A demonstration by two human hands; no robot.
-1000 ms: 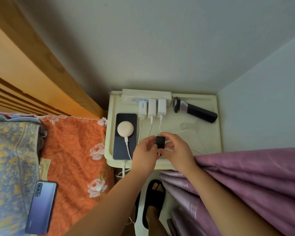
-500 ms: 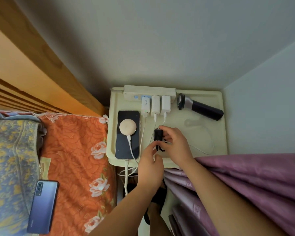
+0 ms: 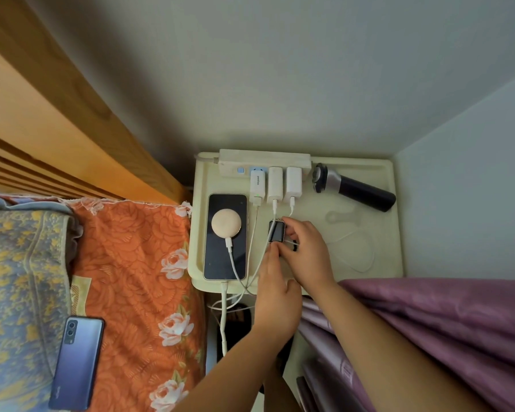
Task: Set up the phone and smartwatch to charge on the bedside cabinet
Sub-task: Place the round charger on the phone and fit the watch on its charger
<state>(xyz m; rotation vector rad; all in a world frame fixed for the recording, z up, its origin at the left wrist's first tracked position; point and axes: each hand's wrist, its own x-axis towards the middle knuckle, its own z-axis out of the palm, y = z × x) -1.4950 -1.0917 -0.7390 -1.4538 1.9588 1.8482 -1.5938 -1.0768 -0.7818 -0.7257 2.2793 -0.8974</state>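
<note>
A dark phone lies face up on the left of the cream bedside cabinet, with a round beige charging puck on its screen and a white cable leaving its lower end. Just right of it sits the small black smartwatch. My right hand grips the watch's right side. My left hand pinches at the watch's lower edge with its fingertips. A white power strip along the back carries three white chargers.
A black and silver shaver lies at the cabinet's back right. A loop of white cable rests on the right half. A second, blue phone lies on the bed covers at the left. Purple fabric hangs at the right.
Both hands carried the watch from the cabinet's front edge farther back, closer to the chargers. My left hand has dropped lower, now only touching the watch's lower edge.
</note>
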